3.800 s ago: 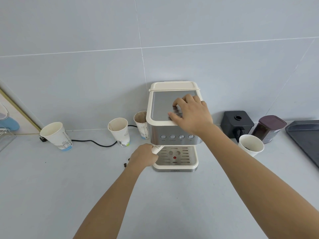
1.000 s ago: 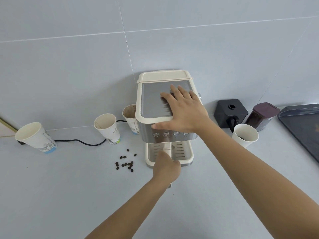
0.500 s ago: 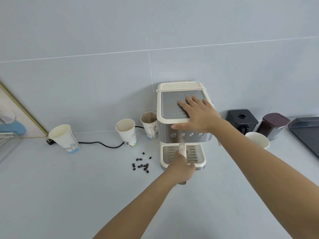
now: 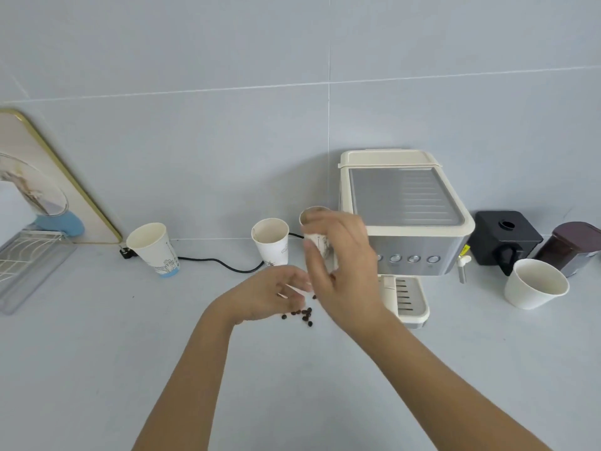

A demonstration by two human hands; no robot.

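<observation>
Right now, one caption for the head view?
Left hand and right hand near scattered coffee beans beside espresso machine.

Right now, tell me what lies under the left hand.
Dark coffee beans lie scattered on the counter just below the left hand, by its fingertips. The palm covers the counter beneath it, so any more beans there are hidden. Blur hides whether the fingers touch any.

Both bare forearms reach forward and converge. The left hand (image 4: 271, 292) hangs palm down, fingers loosely curled. The right hand (image 4: 341, 265), just beside and slightly higher, spreads thumb and fingers, blurred.
</observation>
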